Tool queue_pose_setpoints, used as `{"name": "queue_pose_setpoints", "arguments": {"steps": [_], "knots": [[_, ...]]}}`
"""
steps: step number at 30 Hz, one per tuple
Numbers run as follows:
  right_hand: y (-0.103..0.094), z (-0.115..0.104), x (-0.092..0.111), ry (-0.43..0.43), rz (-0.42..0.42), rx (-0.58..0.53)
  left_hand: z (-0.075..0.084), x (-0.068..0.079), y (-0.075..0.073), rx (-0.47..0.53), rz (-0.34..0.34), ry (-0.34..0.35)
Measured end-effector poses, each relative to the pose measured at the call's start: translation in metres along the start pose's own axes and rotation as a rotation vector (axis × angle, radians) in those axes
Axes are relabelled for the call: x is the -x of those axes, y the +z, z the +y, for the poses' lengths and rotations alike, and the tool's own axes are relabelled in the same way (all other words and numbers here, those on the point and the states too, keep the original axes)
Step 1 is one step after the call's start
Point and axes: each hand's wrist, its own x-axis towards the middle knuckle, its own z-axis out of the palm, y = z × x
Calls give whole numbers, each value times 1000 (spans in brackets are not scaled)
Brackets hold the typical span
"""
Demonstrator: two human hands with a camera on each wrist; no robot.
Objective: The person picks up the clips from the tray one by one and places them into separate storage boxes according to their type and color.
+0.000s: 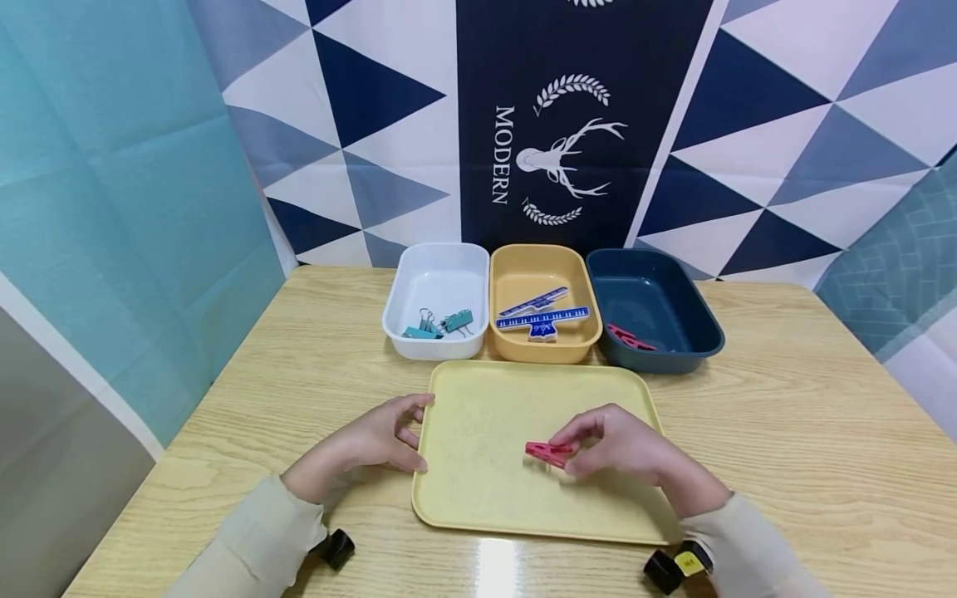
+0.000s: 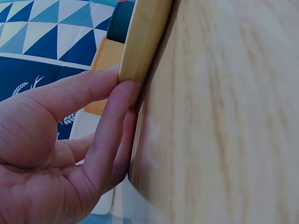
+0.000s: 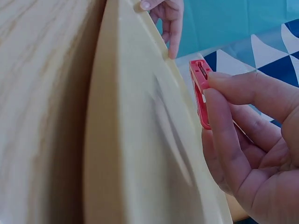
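My right hand (image 1: 624,444) pinches a red plastic clip (image 1: 549,453) between thumb and fingers above the yellow tray (image 1: 478,490). In the right wrist view the clip (image 3: 200,93) shows its small metal spring, and it is apart from the tray. My left hand (image 1: 381,436) holds the tray's left rim, with the thumb and index finger spread along it. The left wrist view shows its fingertips (image 2: 126,91) against the tray's edge (image 2: 142,42).
Behind the tray stand three bins: a white one (image 1: 436,349) with teal binder clips (image 1: 458,321), a yellow-orange one (image 1: 546,353) with blue-and-white piano-key clips (image 1: 543,320), and a dark blue one (image 1: 665,361) with red clips (image 1: 628,337). Patterned cloth (image 1: 396,149) hangs behind the wooden table (image 1: 792,399).
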Motion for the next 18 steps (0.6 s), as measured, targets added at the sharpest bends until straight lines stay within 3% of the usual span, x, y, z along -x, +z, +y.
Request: {"name": "queue_pose_setpoints", "arguments": {"steps": [18], "knots": [[-18,-4,1,20,146,30,-1,-1,-1,12,-15,0]]}}
